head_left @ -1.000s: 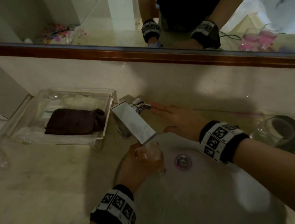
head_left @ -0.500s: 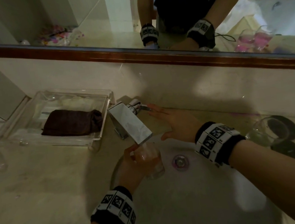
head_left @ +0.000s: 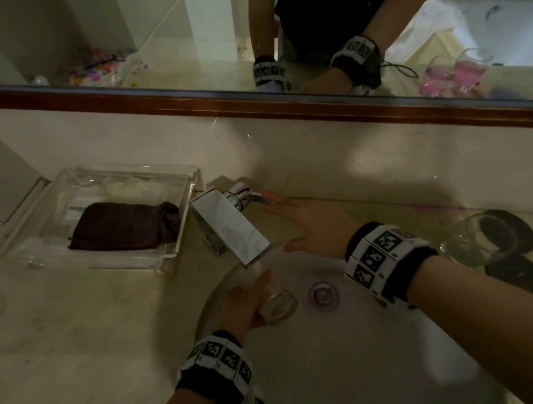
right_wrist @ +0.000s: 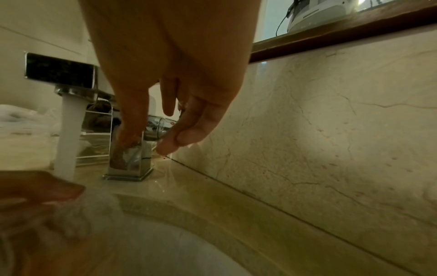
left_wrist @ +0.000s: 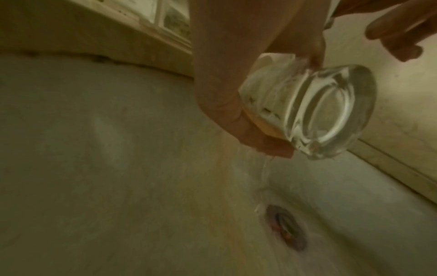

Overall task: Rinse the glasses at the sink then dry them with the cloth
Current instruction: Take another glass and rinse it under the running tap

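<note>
Glass (head_left: 278, 304) sits low center of the head view, tipped on its side over the sink (head_left: 368, 376), water trickling off it toward the drain (head_left: 322, 295). Left hand (head_left: 245, 304) wraps it, fingers curled round the wall. Right hand (head_left: 313, 226) reaches mid-frame to the faucet (head_left: 231, 230) lever, fingers straight and close together, tips at the lever. Water runs from the spout. Cloth (head_left: 125, 229) lies folded in a clear tray (head_left: 164, 260), left on the marble surface (head_left: 73, 348). Second glass (head_left: 466, 247) stands at the right edge.

Glass (left_wrist: 314, 110) mouth hidden behind the left hand (left_wrist: 236, 74); second glass (head_left: 469, 243) dim, faucet lever (right_wrist: 160, 128) partly covered.
</note>
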